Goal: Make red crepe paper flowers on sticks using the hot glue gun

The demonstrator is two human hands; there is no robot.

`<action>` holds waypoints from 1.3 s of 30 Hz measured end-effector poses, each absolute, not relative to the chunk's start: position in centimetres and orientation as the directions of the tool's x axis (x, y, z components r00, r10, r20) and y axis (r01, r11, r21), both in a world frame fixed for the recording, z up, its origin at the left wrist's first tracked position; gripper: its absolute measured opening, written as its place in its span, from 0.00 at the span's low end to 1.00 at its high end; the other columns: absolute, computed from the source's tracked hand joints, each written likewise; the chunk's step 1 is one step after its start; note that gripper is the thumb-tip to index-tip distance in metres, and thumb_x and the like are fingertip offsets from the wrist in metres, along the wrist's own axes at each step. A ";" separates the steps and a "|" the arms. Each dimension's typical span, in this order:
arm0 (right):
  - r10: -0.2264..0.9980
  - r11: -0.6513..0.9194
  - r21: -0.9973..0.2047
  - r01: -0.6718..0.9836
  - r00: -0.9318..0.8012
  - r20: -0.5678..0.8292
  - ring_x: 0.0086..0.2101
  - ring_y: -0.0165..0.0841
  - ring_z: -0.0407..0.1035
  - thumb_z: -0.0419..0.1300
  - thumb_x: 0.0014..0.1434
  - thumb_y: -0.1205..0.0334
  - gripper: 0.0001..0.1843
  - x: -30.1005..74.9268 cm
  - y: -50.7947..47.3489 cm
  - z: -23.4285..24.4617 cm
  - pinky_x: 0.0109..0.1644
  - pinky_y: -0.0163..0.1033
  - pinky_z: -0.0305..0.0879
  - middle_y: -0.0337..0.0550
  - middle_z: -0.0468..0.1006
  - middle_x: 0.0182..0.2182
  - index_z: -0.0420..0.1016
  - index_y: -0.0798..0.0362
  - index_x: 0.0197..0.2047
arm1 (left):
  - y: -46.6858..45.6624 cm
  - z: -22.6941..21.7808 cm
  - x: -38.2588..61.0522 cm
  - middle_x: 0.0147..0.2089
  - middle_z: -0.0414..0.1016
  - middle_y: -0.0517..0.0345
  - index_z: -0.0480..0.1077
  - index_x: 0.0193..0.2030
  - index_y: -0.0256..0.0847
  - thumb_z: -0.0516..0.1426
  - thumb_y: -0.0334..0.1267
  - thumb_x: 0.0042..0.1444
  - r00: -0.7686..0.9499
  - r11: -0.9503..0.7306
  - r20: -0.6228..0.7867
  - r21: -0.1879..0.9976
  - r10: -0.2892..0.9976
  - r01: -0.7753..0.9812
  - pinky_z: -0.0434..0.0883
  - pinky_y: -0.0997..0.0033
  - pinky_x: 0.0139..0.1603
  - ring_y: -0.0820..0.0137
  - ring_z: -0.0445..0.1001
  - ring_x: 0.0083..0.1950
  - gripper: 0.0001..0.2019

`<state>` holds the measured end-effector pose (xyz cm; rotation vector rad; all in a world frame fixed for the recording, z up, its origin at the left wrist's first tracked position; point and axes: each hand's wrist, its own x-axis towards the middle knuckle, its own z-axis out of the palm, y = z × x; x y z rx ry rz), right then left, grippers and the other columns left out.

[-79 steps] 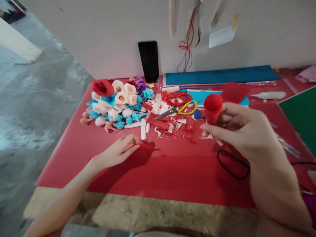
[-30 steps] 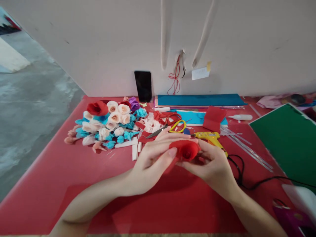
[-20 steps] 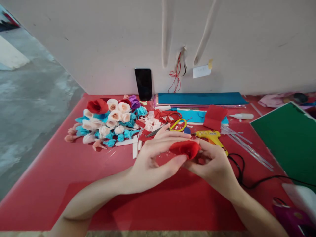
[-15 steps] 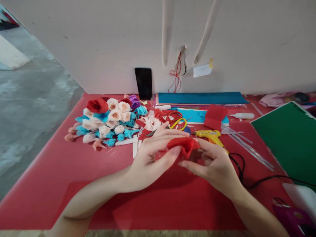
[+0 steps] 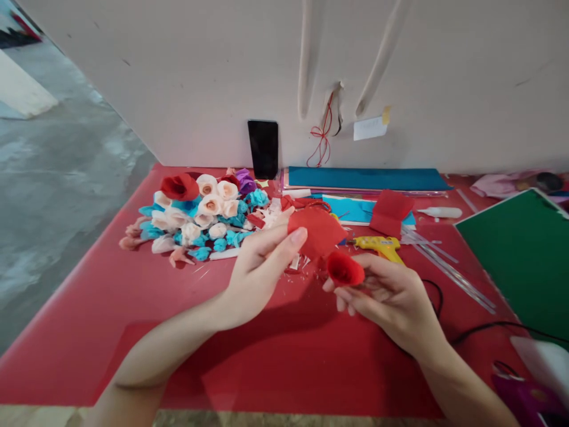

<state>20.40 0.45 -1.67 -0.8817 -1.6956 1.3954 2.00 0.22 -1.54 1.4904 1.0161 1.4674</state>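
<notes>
Between the thumb and fingers of my left hand (image 5: 262, 270) is a flat red paper petal (image 5: 317, 231), its broad face turned toward me. My right hand (image 5: 391, 296) pinches a small rolled red paper flower (image 5: 345, 268) from below, with its cupped opening facing up and toward me. Petal and flower are close together; whether their edges touch I cannot tell. Behind them lie paper scraps (image 5: 271, 216) and red-handled scissors (image 5: 322, 204), partly covered by the petal. A yellow glue gun (image 5: 377, 243) rests just beyond my right hand.
Many paper flowers (image 5: 208, 207) are heaped at the left. A black phone (image 5: 264, 148) leans on the wall. Folded red paper (image 5: 391, 212), clear glue sticks (image 5: 438, 273), a white bottle (image 5: 440, 212) and a green board (image 5: 524, 255) lie to the right, near a black cord (image 5: 489, 326).
My hands have moved apart. The flower now sits lower in my right hand alone, while my left hand holds the separate petal up and to the left.
</notes>
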 end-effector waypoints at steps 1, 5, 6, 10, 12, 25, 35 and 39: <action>0.870 0.182 -0.982 0.048 -0.474 0.138 0.23 0.24 0.68 0.63 0.56 0.63 0.06 20.4 0.4 -1.6 0.24 0.27 0.65 0.42 0.76 0.27 0.71 0.55 0.35 | 0.3 -1.3 1.9 0.16 0.53 0.66 0.56 0.17 0.39 0.51 0.37 0.63 0.040 -0.388 0.386 0.921 0.922 0.047 0.59 0.74 0.22 0.78 0.52 0.18 0.21; 0.872 0.234 -0.971 0.056 -0.454 0.184 0.23 0.24 0.69 0.63 0.55 0.64 0.04 20.4 0.4 -1.4 0.26 0.26 0.66 0.38 0.76 0.25 0.72 0.53 0.35 | 0.1 -0.7 2.0 0.23 0.67 0.64 0.65 0.23 0.39 0.49 0.33 0.64 0.212 -0.510 0.480 0.852 0.852 0.121 0.59 0.74 0.25 0.78 0.59 0.22 0.17; 0.875 0.246 -0.967 0.067 -0.446 0.191 0.23 0.24 0.69 0.63 0.55 0.64 0.04 20.4 0.4 -1.3 0.27 0.27 0.66 0.38 0.75 0.25 0.72 0.53 0.35 | 0.0 -0.6 2.0 0.23 0.67 0.64 0.66 0.24 0.39 0.49 0.32 0.64 0.231 -0.522 0.487 0.844 0.842 0.125 0.58 0.74 0.24 0.78 0.59 0.22 0.16; 0.889 0.274 -0.956 0.108 -0.408 0.209 0.23 0.25 0.68 0.65 0.53 0.59 0.07 20.4 0.4 -1.3 0.27 0.28 0.66 0.37 0.74 0.23 0.73 0.53 0.32 | -0.4 -0.7 2.0 0.20 0.63 0.65 0.68 0.25 0.41 0.49 0.34 0.63 0.244 -0.499 0.461 0.857 0.853 0.126 0.55 0.74 0.23 0.77 0.56 0.20 0.15; 0.894 0.282 -0.950 0.137 -0.396 0.208 0.22 0.25 0.67 0.65 0.53 0.59 0.08 20.5 0.5 -1.5 0.27 0.28 0.65 0.37 0.74 0.23 0.73 0.53 0.31 | -0.5 -0.7 2.0 0.22 0.68 0.64 0.70 0.27 0.42 0.49 0.34 0.63 0.261 -0.482 0.443 0.870 0.858 0.108 0.59 0.74 0.26 0.76 0.60 0.22 0.15; 0.885 0.403 -0.878 0.256 -0.354 0.303 0.21 0.26 0.65 0.65 0.52 0.60 0.06 20.8 0.6 -1.5 0.25 0.28 0.63 0.37 0.72 0.19 0.74 0.52 0.27 | -0.8 0.2 2.0 0.48 0.77 0.60 0.74 0.48 0.46 0.48 0.30 0.62 0.370 -0.370 0.340 0.929 0.865 0.011 0.62 0.63 0.60 0.66 0.72 0.52 0.16; 0.905 0.370 -0.890 0.265 -0.321 0.280 0.20 0.28 0.64 0.68 0.49 0.56 0.08 20.9 0.8 -1.7 0.23 0.31 0.63 0.37 0.71 0.18 0.75 0.50 0.29 | -0.7 0.3 1.9 0.47 0.78 0.48 0.75 0.46 0.36 0.48 0.29 0.61 0.350 -0.434 0.391 0.899 0.851 0.053 0.65 0.55 0.59 0.60 0.72 0.54 0.15; 0.912 0.351 -0.901 0.255 -0.312 0.267 0.20 0.29 0.65 0.68 0.49 0.58 0.07 20.8 0.7 -1.7 0.23 0.33 0.64 0.38 0.72 0.18 0.76 0.49 0.31 | -0.7 0.2 1.7 0.48 0.78 0.49 0.74 0.48 0.38 0.48 0.30 0.62 0.365 -0.463 0.414 0.884 0.834 0.056 0.66 0.53 0.59 0.60 0.70 0.56 0.15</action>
